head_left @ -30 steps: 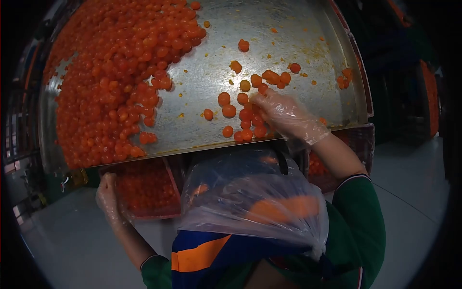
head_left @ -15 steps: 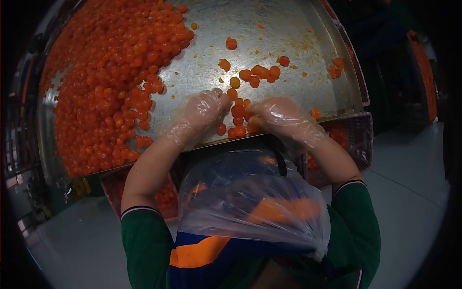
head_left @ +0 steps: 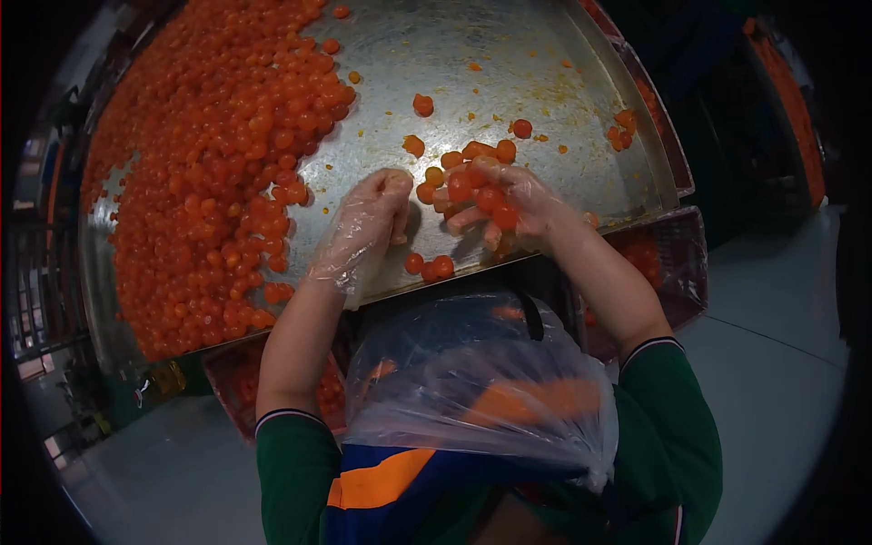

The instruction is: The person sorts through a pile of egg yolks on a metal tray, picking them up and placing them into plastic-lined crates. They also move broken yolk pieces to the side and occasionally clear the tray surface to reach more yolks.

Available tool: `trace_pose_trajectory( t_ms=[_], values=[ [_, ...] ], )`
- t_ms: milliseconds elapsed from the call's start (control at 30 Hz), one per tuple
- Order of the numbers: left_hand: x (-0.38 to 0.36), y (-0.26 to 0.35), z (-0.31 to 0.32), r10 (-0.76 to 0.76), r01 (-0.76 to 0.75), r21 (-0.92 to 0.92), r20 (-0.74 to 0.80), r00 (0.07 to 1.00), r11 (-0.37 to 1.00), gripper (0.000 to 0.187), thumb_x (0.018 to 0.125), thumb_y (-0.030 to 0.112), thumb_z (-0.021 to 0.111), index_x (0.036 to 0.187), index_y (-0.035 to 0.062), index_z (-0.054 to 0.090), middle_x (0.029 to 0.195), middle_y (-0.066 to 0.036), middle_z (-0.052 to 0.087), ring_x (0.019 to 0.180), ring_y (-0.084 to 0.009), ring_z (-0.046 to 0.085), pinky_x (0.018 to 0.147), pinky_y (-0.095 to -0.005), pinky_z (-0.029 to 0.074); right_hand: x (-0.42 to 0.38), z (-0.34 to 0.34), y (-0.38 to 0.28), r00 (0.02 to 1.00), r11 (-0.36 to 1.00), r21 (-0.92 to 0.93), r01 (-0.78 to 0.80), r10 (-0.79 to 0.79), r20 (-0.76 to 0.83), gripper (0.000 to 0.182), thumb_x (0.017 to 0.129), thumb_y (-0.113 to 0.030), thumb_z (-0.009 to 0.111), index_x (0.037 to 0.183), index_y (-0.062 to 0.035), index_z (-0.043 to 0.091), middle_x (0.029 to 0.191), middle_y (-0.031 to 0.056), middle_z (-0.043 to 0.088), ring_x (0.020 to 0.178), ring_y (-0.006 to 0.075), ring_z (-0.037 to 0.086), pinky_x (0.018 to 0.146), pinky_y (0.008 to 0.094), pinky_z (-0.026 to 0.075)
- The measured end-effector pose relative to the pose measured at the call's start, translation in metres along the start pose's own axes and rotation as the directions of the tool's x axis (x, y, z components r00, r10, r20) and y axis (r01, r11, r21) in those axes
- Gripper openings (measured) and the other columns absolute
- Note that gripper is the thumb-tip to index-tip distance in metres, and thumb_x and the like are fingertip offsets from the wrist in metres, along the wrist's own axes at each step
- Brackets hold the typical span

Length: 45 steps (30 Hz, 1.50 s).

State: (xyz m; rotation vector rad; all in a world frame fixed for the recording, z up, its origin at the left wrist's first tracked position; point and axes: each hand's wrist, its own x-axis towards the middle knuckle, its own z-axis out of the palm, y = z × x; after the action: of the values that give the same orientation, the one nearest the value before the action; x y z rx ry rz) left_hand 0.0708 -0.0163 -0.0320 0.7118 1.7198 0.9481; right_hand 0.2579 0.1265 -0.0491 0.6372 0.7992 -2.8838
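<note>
My left hand [head_left: 366, 216], in a clear plastic glove, is held over the metal tray [head_left: 363, 136] with its fingers curled in. Whatever those fingers hold, if anything, is hidden. To its right, my gloved right hand [head_left: 529, 202] is turned partly palm up, cupping several round orange egg yolks [head_left: 489, 198] on its fingers. Other loose yolks [head_left: 442, 266] lie near the tray's front edge below the hands. Just beyond my right hand sits a small cluster of yolks and misshapen pieces [head_left: 479, 151], one of them more yellow.
A large heap of egg yolks [head_left: 218, 173] covers the tray's left side. Scraps and a few yolks [head_left: 621, 132] lie at the right. Crates with yolks stand below the front edge, one at right [head_left: 677, 263] and one at left [head_left: 238, 386].
My right hand has turned upward and lifted several yolks from the row between the hands. My left hand has drawn slightly away to the left. Fewer yolks lie at the front edge.
</note>
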Motion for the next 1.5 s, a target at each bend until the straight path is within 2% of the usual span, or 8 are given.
trace_pose_trajectory(
  t_ms=[300,533,700,900,1167,1367,1467,1500],
  values=[
    [0.024,0.031,0.037,0.614,-0.680,-0.417,-0.300,0.730,0.604,0.020,0.097,0.019,0.055,0.111,0.0043,0.053,0.091,-0.009,0.062,0.093,-0.0216,0.062,0.098,-0.0426,0.047,0.035,0.000,0.020,0.983,0.865,0.499,0.045,-0.127,0.131,0.053,0.097,-0.049,0.036,0.130,-0.0090,0.049,0.127,0.0221,0.056,0.107,0.0454,0.060,0.064,0.0530,0.061],
    [-0.050,0.034,-0.030,0.263,-0.401,-0.375,-0.369,0.892,0.836,0.023,0.091,0.011,0.060,0.109,-0.0019,0.055,0.084,-0.005,0.060,0.080,-0.0170,0.062,0.078,-0.0345,0.052,0.014,-0.003,0.013,0.922,0.779,0.627,0.020,-0.256,0.289,0.054,0.095,-0.050,0.040,0.124,-0.0061,0.052,0.119,0.0270,0.057,0.091,0.0447,0.065,0.056,0.0467,0.061],
    [-0.166,0.031,-0.085,-0.178,0.193,0.861,-0.122,0.977,0.471,0.010,0.075,0.009,0.068,0.082,0.0020,0.069,0.079,-0.013,0.067,0.066,-0.0225,0.064,0.063,-0.0350,0.050,-0.141,-0.036,0.001,0.823,0.830,0.103,0.548,-0.514,-0.242,0.045,0.092,-0.047,0.049,0.104,-0.0050,0.059,0.104,0.0257,0.062,0.058,0.0332,0.065,0.043,0.0385,0.055],
    [-0.136,0.035,-0.040,0.342,-0.127,0.872,-0.049,0.939,0.473,0.025,0.081,0.015,0.067,0.105,0.0078,0.067,0.095,-0.013,0.068,0.086,-0.0311,0.065,0.077,-0.0391,0.050,-0.227,-0.078,0.016,0.339,0.518,-0.842,0.148,-0.827,-0.449,0.018,0.083,-0.013,0.062,0.095,0.0002,0.068,0.101,0.0153,0.068,0.101,0.0226,0.064,0.093,0.0312,0.048],
    [-0.007,0.023,0.070,0.124,-0.283,0.875,0.254,0.959,0.392,0.025,0.091,0.026,0.057,0.106,0.0075,0.063,0.099,-0.014,0.067,0.094,-0.0341,0.064,0.084,-0.0436,0.048,-0.117,-0.022,0.001,0.885,-0.368,-0.839,-0.401,-0.393,-0.250,0.033,0.089,-0.039,0.055,0.086,-0.0087,0.069,0.098,0.0139,0.066,0.094,0.0324,0.061,0.082,0.0446,0.048],
    [-0.013,0.013,0.053,0.287,-0.463,0.843,0.387,0.876,0.275,0.023,0.090,0.018,0.053,0.109,0.0103,0.063,0.091,-0.012,0.068,0.087,-0.0330,0.066,0.077,-0.0430,0.052,-0.077,-0.032,-0.029,0.673,0.062,-0.904,-0.423,-0.646,-0.359,0.032,0.093,-0.039,0.052,0.099,-0.0111,0.066,0.101,0.0153,0.066,0.097,0.0321,0.062,0.086,0.0437,0.048],
    [0.008,0.034,0.051,0.477,-0.380,0.858,0.188,0.858,0.345,0.020,0.089,0.015,0.053,0.106,0.0103,0.063,0.084,-0.012,0.068,0.080,-0.0320,0.067,0.072,-0.0424,0.053,-0.056,-0.029,-0.036,0.575,-0.536,-0.779,-0.325,-0.766,0.288,0.035,0.093,-0.038,0.051,0.111,-0.0094,0.060,0.103,0.0205,0.065,0.100,0.0341,0.062,0.089,0.0439,0.047],
    [0.016,0.047,0.059,0.392,-0.314,0.917,0.202,0.897,0.246,0.017,0.089,0.016,0.054,0.101,0.0099,0.064,0.082,-0.012,0.067,0.079,-0.0310,0.067,0.072,-0.0420,0.053,-0.042,-0.015,-0.043,0.643,-0.260,-0.898,-0.356,-0.765,-0.034,0.036,0.094,-0.036,0.052,0.111,-0.0051,0.057,0.101,0.0220,0.064,0.097,0.0347,0.062,0.087,0.0445,0.047]
  ],
)
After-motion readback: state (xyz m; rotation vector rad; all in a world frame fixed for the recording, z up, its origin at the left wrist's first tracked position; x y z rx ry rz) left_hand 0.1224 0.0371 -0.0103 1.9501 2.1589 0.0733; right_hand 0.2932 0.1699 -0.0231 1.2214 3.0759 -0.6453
